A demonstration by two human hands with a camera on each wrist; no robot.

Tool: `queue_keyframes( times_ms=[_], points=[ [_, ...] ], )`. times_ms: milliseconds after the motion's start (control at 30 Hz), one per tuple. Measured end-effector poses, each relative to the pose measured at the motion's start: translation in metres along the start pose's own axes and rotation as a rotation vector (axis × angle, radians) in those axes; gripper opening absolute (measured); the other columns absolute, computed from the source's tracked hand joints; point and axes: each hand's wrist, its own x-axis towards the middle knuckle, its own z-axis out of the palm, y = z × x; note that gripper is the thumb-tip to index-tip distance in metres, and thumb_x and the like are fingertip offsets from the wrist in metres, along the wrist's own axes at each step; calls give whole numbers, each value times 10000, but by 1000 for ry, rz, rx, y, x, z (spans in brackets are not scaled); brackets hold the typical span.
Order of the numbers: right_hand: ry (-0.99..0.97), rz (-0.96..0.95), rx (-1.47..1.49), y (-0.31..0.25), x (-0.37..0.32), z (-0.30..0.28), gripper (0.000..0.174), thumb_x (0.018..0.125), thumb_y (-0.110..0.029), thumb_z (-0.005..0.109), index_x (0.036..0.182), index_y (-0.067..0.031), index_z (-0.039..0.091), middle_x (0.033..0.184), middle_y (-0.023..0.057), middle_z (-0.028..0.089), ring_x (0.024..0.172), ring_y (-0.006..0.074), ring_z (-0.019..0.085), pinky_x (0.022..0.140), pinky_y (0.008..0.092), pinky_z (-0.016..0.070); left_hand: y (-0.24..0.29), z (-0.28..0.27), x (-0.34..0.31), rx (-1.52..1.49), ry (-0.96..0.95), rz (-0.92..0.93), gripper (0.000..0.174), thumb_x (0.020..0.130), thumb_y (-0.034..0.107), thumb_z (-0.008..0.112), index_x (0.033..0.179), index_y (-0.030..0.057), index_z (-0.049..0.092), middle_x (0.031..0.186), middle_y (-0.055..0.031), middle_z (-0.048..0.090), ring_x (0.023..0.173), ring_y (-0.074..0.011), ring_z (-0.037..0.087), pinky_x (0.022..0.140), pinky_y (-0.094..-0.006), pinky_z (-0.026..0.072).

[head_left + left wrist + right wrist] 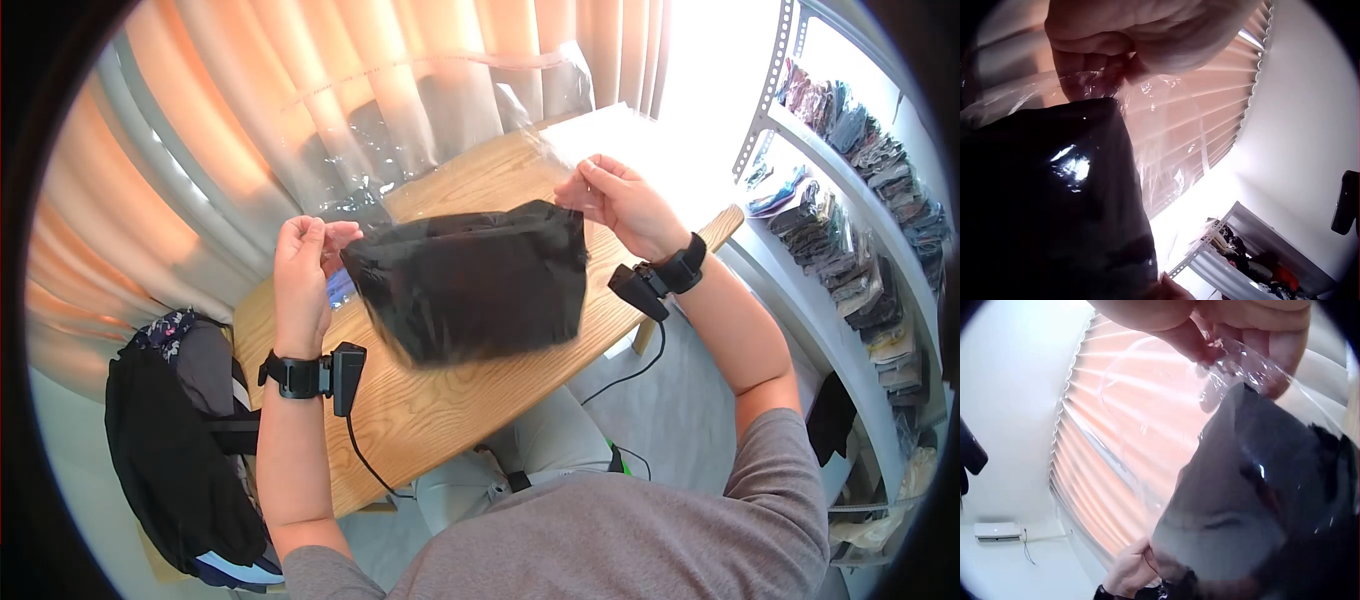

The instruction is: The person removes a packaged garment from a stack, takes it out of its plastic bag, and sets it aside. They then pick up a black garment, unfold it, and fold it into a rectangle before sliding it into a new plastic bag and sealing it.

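Observation:
A folded black item, cloth-like (470,285), sits inside a clear plastic bag (375,188) held up over the wooden table. The bag's loose, see-through upper part flares away toward the curtain. At the left top corner of the black bundle, my left hand (303,255) pinches the plastic between thumb and fingers. My right hand (625,200) pinches it at the opposite corner. In the left wrist view, the shiny film wraps a dark corner (1085,187) just below the fingers. The right wrist view shows crinkled plastic (1247,365) gathered at the fingertips.
The wooden table (400,440) lies beneath, with a bright white sheet (600,135) at its far end. A black bag or garment (170,450) stands at the left. Metal shelves (850,215) with packed clothing line the right. A pleated curtain (220,130) hangs behind.

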Motion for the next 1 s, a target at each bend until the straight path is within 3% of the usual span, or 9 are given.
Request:
queue_keyframes(
  times_ms=[133,233,367,533,600,733,833,900,1000],
  points=[
    [153,-362,-190,13,-2,9,215,994,-214,451,953,-35,563,877,61,647,887,146,619,912,305,453,-10,-3,2,-53,-60,84,135,1001,223,431,957,101,469,1008,-109,670,979,-158,598,849,-273,418],
    [167,-349,-202,56,-12,-20,212,983,-185,446,940,-22,575,860,53,646,880,134,596,889,285,433,-41,0,-23,-120,-196,8,150,1002,219,425,970,74,441,993,-166,659,1088,-254,570,1010,-365,367],
    [218,-135,-204,103,-67,-32,252,979,-162,421,870,-7,587,849,78,657,858,148,601,851,277,448,-90,0,-83,-68,-255,-202,153,996,220,438,947,75,425,980,-162,655,1091,-258,568,1009,-383,365],
    [237,-118,-290,149,-119,-39,265,984,-150,409,852,6,579,836,87,656,864,169,610,855,299,451,-128,1,-138,-102,-267,-407,146,991,209,450,918,89,410,968,-154,653,1092,-250,566,1016,-403,359],
    [259,-119,-273,160,-127,-34,267,984,-148,406,854,7,580,844,86,653,874,170,607,857,299,446,-136,0,-144,-36,-343,-334,156,987,221,462,1011,71,427,980,-146,653,1103,-245,561,1013,-391,361],
    [281,-149,-159,160,-131,-32,262,978,-148,440,872,9,620,892,65,639,915,151,578,854,286,426,-120,7,-151,28,-295,-405,237,976,252,493,1049,27,507,1009,-135,653,1084,-238,568,991,-379,382],
    [279,-171,-263,161,-132,-35,244,964,-153,493,867,18,638,876,59,646,884,142,580,840,286,434,-128,-1,-150,161,-388,-338,289,959,276,528,1002,0,598,993,-122,661,1057,-229,580,960,-359,409],
    [376,-137,-279,160,-134,-35,234,950,-159,535,860,23,651,853,56,652,861,135,584,826,280,440,-135,-2,-151,85,-269,-346,323,960,293,527,876,2,639,937,-109,674,984,-203,606,914,-341,440],
    [391,-154,-248,160,-136,-37,236,942,-153,550,824,23,653,811,50,652,808,123,585,777,264,447,-127,0,-150,126,-206,-341,317,967,295,515,888,8,624,865,-90,676,875,-167,630,830,-297,462]
  ],
)
